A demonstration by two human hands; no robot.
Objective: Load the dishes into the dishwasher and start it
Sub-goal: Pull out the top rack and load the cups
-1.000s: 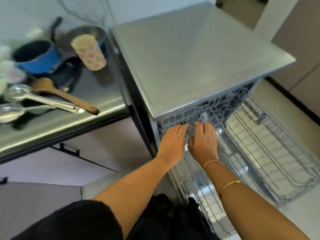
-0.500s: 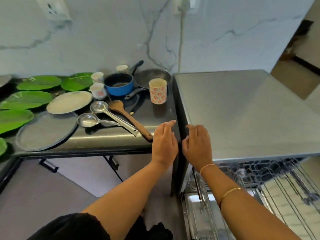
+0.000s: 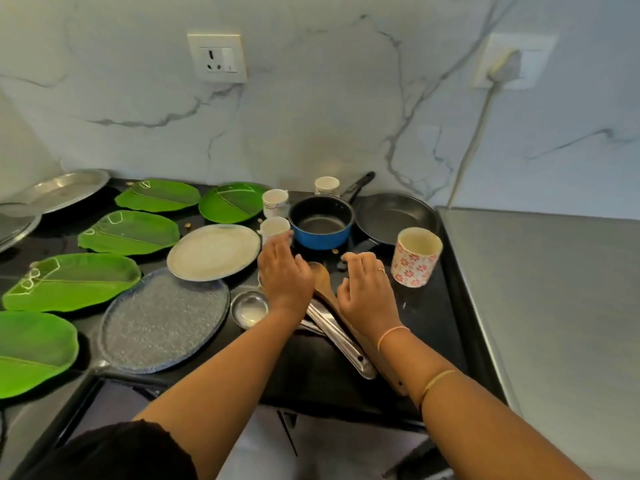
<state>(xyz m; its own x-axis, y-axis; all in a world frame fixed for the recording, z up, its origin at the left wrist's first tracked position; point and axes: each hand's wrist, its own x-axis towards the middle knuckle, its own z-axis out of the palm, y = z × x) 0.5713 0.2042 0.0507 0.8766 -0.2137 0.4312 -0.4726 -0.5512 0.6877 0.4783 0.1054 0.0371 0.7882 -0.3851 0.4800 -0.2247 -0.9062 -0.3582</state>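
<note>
Reaching with left hand [image 3: 285,277], fingers straight and empty, for small white cup [image 3: 274,228] at fingertips; right hand [image 3: 367,291] loosely curled, holding nothing, over wooden spatula [image 3: 320,276]. Probably light, brittle, slick: grip around body.

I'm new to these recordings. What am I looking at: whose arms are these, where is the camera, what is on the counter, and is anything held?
No machine: these are a person's bare arms, filmed by one wide-angle camera worn on the head, looking forward and down. The left hand reaches toward a small white cup; whether it touches is unclear. The right hand hovers with loosely curled fingers above a brown wooden spoon and steel ladles. Neither hand holds anything. On the black counter lie green leaf-shaped plates, a round white plate, a grey speckled platter, a blue saucepan, a black frying pan and a red-flowered mug. The grey steel surface at right is probably the dishwasher's top.
</note>
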